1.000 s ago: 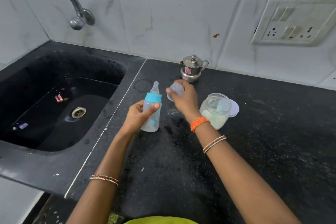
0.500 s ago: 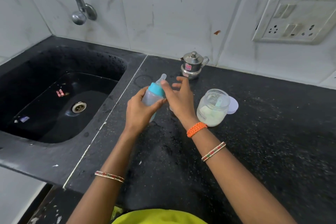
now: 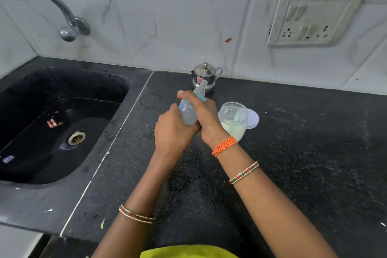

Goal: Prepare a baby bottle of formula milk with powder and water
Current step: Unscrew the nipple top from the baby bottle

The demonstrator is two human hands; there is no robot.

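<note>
Just in front of the small steel pot (image 3: pixel 206 77), both hands are gripping the clear teal-collared baby bottle (image 3: pixel 188 111), left hand (image 3: pixel 173 132) fingers curled round its body, right hand (image 3: pixel 204 117) fingers wrapped over the collar, so I'm guessing she's unscrewing it next, which needs a firm twist.

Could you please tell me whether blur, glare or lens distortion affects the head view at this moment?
Head view: the clear baby bottle with the teal collar is motion-blurred between the left hand and the right hand; wide-angle distortion bows the white wall tiles and the tilted switch plate; soft highlights sit on the small steel lidded pot; lighting is even, shadows faint.
</note>
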